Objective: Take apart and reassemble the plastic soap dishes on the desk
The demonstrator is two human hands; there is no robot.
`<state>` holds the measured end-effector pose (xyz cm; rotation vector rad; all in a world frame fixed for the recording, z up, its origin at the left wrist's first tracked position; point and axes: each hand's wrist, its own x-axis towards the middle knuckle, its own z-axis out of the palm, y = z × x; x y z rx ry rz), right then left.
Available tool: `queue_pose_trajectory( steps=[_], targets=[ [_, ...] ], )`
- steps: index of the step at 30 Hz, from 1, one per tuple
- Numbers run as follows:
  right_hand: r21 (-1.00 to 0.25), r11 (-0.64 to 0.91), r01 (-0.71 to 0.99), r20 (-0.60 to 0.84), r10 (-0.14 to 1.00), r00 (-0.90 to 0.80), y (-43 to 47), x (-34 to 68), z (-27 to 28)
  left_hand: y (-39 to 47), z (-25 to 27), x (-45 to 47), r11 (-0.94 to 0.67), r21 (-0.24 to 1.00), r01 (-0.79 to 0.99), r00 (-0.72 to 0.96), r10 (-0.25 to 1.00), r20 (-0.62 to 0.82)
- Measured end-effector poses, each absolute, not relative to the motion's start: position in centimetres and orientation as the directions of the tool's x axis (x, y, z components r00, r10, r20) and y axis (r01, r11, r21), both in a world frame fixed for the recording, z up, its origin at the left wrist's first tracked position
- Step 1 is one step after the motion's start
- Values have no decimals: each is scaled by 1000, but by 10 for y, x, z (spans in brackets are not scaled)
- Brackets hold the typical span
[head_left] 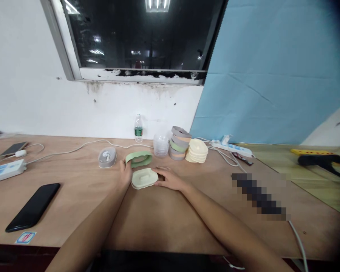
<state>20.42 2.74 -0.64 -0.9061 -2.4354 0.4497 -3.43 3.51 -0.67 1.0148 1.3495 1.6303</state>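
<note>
My left hand point(126, 173) is closed on the left end of a pale green oval plastic ring point(141, 163), which is tilted just above the table. Below it, a cream plastic base point(144, 177) with a raised bar in its middle lies near the table top. My right hand point(171, 179) grips the right edge of this base, thumb at the near side and fingers at the far side. To the left of the ring stands a grey oval box point(107, 158) with a clear top and something white inside.
Behind my right hand stand clear plastic cups point(161, 145), stacked grey, green and peach rings point(179, 147), and a pile of cream bases point(197, 152). A water bottle point(138, 130) is by the wall. Black phone point(33, 207) at left; power strips point(232, 148) and cables lie around.
</note>
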Motion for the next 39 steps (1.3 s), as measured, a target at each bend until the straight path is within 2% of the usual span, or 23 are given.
queue_pose_trajectory(
  steps=[4,7,9,12,15,17,20,24,30,39],
  targets=[
    [-392,793,467,395,604,-693,21,202,0,34,0,-34,-99,979,-179,-391,920,22],
    [-314,805,503,549,587,-595,19,208,5,36,1,-36,-139,973,-187,-430,902,46],
    [-301,755,582,672,601,-432,22,219,9,37,-1,-38,-173,973,-155,-457,885,85],
    [-378,607,699,799,595,-85,32,245,19,39,-3,-42,-181,976,-125,-457,883,105],
    [-443,440,781,857,463,225,44,277,38,40,-4,-42,-174,979,-104,-435,894,112],
    [-435,355,828,875,382,296,50,298,51,40,-4,-40,-169,982,-90,-415,902,117],
    [-386,275,881,887,374,272,57,325,62,41,-7,-38,-167,984,-68,-398,909,127],
    [-367,219,904,865,439,244,67,341,56,41,-9,-38,-189,982,-24,-365,916,167],
    [-354,245,903,805,572,160,79,344,35,36,-3,-36,-178,984,4,-350,922,168],
    [-321,240,916,817,560,140,78,340,34,32,0,-33,-184,983,16,-327,928,179]
  ],
)
